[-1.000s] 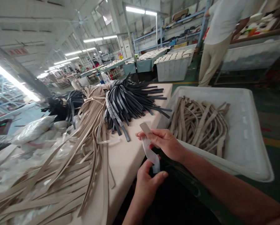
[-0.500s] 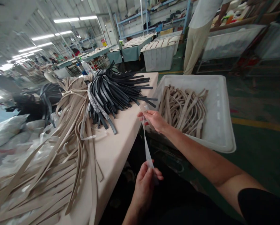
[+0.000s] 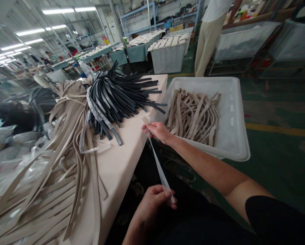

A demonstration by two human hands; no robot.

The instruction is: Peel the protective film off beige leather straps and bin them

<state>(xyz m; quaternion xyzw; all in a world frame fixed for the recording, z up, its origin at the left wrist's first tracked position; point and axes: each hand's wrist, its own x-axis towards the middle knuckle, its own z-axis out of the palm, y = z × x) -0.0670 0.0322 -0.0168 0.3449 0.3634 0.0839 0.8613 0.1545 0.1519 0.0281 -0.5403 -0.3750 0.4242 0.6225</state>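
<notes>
A narrow translucent plastic strip [image 3: 159,168] is stretched between my two hands beside the table edge. My left hand [image 3: 155,200] pinches its lower end between thumb and fingers, low in front of my dark clothing. Farther up, my right hand [image 3: 159,132] is closed on the upper end, and a short beige strap end [image 3: 145,120] sticks out past its fingertips. How far the beige piece runs along the plastic is hidden by the fingers. Near the right hand lies a bundle of black straps [image 3: 116,95], one wrapped in wrinkled plastic [image 3: 95,105].
Long beige straps [image 3: 73,102], tied in a bunch, spread over the light-topped table [image 3: 119,156]. Right of it stands a white plastic bin [image 3: 231,112] holding beige straps [image 3: 193,115]. Plastic bags [image 3: 22,139] lie at left. A person [image 3: 210,37] stands behind the bin.
My left hand has dropped slightly, lengthening the plastic between the hands. My right hand sits a little farther left in the view, which has itself shifted.
</notes>
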